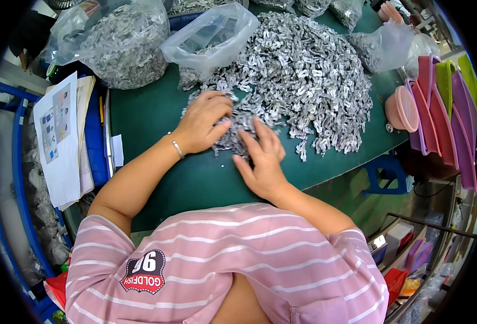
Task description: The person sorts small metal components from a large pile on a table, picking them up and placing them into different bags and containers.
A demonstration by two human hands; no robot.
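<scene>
A large heap of small silvery metal pieces [308, 75] is spread over the green tabletop [157, 116]. At its near left edge is a smaller cluster of the same pieces [238, 132], between my two hands. My left hand [203, 121] lies on the cluster's left side, fingers bent over the pieces and thumb apart. On the other side, my right hand [262, 162] has its fingers spread, with the fingertips touching the pieces. Neither hand visibly grips one. What is under the left fingertips is hidden.
An open clear plastic bag [211, 40] with pieces stands behind my left hand, beside a fuller bag [125, 48]. More bags [381, 46] lie at the far right. Pink cups [401, 109] and coloured plastic bins [446, 102] line the right edge. Papers [60, 140] stand at the left.
</scene>
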